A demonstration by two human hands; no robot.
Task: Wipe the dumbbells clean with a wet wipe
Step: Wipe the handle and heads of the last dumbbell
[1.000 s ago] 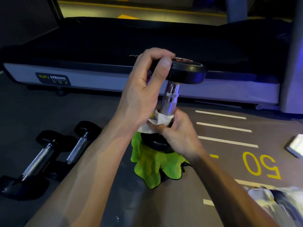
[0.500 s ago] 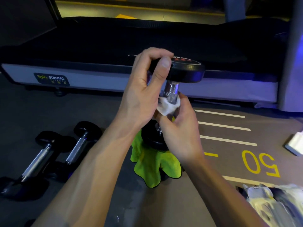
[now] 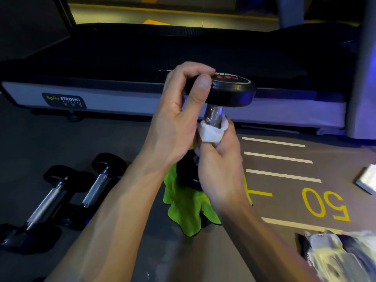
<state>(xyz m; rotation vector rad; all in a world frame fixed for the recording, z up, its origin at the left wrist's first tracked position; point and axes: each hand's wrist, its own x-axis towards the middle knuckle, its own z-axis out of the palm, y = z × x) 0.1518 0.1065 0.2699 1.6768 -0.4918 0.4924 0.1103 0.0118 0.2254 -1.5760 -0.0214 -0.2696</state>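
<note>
**A:** Where is the dumbbell (image 3: 221, 92) now?

**B:** Standing on end over the green cloth (image 3: 189, 206) on the floor. My left hand (image 3: 179, 117) grips the top head, thumb and fingers curled round its rim. My right hand (image 3: 219, 169) is wrapped round the metal handle (image 3: 213, 115), pinching the wet wipe (image 3: 211, 131) against it, just under the top head.

**A:** How will it handle?

**B:** Heavy and stiff, I judge, and top-heavy on that soft cloth, so I steady it by the head. The handle looks knurled, which should drag at the thin, limp wipe; the damp rubber head may be slick.

**A:** And the rest?

**B:** Two more dumbbells (image 3: 67, 192) lie to my left
</note>
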